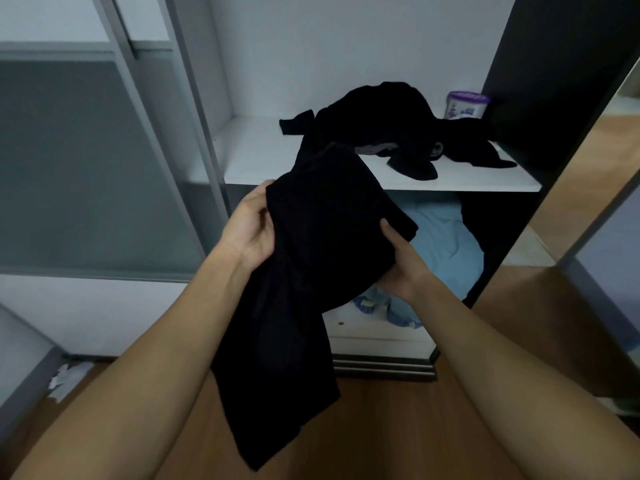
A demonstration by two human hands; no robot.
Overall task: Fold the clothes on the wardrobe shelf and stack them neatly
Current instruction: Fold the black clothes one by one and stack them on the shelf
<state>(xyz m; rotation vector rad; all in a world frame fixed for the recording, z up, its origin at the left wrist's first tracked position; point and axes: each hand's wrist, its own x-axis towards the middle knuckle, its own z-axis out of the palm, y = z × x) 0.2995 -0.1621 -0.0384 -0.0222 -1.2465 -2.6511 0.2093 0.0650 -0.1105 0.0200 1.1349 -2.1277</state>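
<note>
The left hand [251, 230] grips the left edge of a black garment [311, 271] and the right hand [401, 268] its right corner, just before the wardrobe shelf [263, 157]; folding seems only begun, and next the hanging part needs doubling up.

Dim, soft, wide-angle edge distortion

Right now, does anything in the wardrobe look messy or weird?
Yes. The black clothes lie in a crumpled heap on the white shelf, unfolded, one end trailing left. A purple-lidded tub sits behind them, odd among clothes. Crumpled paper scraps lie on the floor, lower left. The left hand and right hand hold another black garment.
</note>
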